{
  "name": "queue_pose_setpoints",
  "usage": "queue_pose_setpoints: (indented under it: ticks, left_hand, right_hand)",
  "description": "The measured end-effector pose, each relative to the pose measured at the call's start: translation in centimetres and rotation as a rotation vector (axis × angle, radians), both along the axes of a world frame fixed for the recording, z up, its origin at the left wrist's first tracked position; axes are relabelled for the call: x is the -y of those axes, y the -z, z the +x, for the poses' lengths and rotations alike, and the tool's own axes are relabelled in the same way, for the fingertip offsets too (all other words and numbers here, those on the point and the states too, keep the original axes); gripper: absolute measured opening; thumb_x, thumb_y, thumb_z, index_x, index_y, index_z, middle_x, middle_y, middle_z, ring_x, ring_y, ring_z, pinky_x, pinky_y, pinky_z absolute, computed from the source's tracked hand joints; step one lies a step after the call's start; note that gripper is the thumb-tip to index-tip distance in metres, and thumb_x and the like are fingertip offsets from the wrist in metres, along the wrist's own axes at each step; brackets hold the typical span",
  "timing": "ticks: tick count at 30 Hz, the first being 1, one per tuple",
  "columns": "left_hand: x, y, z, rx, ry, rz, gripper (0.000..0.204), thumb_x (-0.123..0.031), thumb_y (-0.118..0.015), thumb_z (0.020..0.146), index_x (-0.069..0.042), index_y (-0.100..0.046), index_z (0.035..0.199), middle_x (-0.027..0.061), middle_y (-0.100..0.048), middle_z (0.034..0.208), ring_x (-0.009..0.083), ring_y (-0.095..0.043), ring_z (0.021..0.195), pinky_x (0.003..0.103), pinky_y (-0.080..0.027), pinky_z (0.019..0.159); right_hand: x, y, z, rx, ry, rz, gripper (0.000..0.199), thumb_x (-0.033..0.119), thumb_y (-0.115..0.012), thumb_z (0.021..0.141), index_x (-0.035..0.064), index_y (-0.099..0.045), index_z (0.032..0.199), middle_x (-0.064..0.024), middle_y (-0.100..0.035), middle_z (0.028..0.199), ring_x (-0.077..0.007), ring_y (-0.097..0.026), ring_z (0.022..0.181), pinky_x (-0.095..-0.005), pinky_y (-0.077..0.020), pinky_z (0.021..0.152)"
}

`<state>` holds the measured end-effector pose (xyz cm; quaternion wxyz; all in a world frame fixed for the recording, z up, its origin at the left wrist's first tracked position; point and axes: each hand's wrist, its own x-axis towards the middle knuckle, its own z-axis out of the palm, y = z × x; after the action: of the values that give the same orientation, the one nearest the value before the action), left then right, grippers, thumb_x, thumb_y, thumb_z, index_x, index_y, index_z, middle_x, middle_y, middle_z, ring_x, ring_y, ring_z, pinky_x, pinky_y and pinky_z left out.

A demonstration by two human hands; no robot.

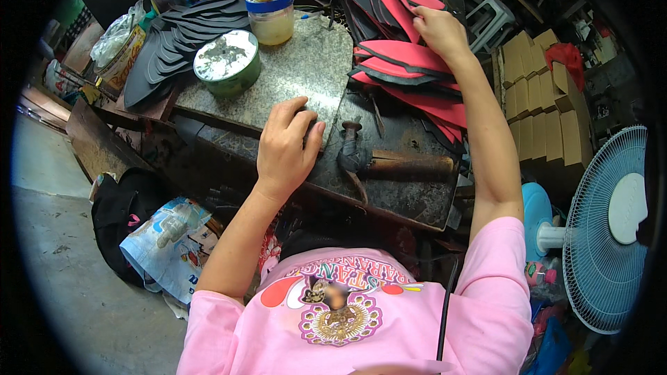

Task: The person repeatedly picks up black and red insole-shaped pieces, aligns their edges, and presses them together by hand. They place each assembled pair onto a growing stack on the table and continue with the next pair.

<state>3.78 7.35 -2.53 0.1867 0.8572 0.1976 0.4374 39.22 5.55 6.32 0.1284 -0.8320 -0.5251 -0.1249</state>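
My left hand (286,144) rests palm down on the near edge of a grey stone slab (306,69), fingers together, holding nothing. My right hand (439,30) reaches far forward and lies on a stack of red and black foam pieces (406,55), fingers pressed on the top piece; I cannot tell whether it grips one. A hammer (389,163) with a wooden handle lies on the dark worktable (410,198) between my arms.
A green tin with a silvery lid (227,61) and a blue-lidded jar (271,15) stand on the slab. Black cut pieces (170,48) fan out at left. Cardboard boxes (542,104) and a fan (611,226) stand at right, bags (163,236) lie below left.
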Motion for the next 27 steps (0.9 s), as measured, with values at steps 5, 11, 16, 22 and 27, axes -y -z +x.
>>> queue_pose_setpoints:
  ticks: [5,11,16,22,27]
  left_hand:
    - [0.0,-0.1,0.2,0.008,-0.009,0.011,0.013,-0.010,-0.067,0.088,0.000,-0.066,0.097,0.0169,-0.063,0.114,0.0355,-0.060,0.103,0.042,-0.048,0.089]
    - [0.1,0.5,0.3,0.012,-0.030,0.047,0.012,-0.011,-0.068,0.088,-0.001,-0.067,0.096,0.0157,-0.064,0.113,0.0345,-0.061,0.103,0.041,-0.049,0.088]
    - [-0.1,0.6,0.4,0.008,-0.038,0.111,0.015,-0.014,-0.070,0.085,-0.003,-0.068,0.094,0.0147,-0.065,0.109,0.0335,-0.061,0.101,0.042,-0.050,0.087]
    - [0.3,-1.9,0.9,0.029,0.094,-0.106,0.025,-0.020,-0.071,0.087,-0.007,-0.068,0.108,0.0143,-0.064,0.119,0.0344,-0.057,0.114,0.043,-0.045,0.099]
    - [2.4,-3.9,6.4,-0.109,0.297,0.206,0.053,-0.034,-0.070,0.088,-0.010,-0.056,0.134,0.0173,-0.049,0.145,0.0375,-0.045,0.134,0.048,-0.038,0.110]
  right_hand:
    - [6.4,-0.2,-3.2,-0.346,-0.128,0.434,0.030,0.018,-0.056,0.094,0.0066,-0.068,0.119,-0.0113,-0.072,0.085,-0.0207,-0.071,0.064,-0.0327,-0.0560,0.066]
    - [10.9,3.1,-8.2,-0.515,-0.067,0.771,0.023,0.011,-0.055,0.098,-0.0003,-0.066,0.116,-0.0065,-0.072,0.087,-0.0118,-0.069,0.062,-0.0274,-0.0546,0.057]
    - [8.0,3.7,-7.2,-0.745,-0.276,1.073,0.024,0.007,-0.050,0.100,-0.0070,-0.061,0.116,-0.0123,-0.068,0.100,-0.0204,-0.072,0.070,-0.0289,-0.0603,0.062]
    - [5.7,4.5,-6.4,-1.181,-0.191,1.085,0.022,0.006,-0.048,0.100,-0.0055,-0.057,0.116,-0.0134,-0.068,0.098,-0.0226,-0.072,0.067,-0.0310,-0.0609,0.060]
    - [5.7,4.8,-6.3,-1.183,-0.291,1.080,0.022,0.006,-0.049,0.100,-0.0053,-0.057,0.117,-0.0130,-0.067,0.099,-0.0233,-0.072,0.069,-0.0313,-0.0615,0.061]
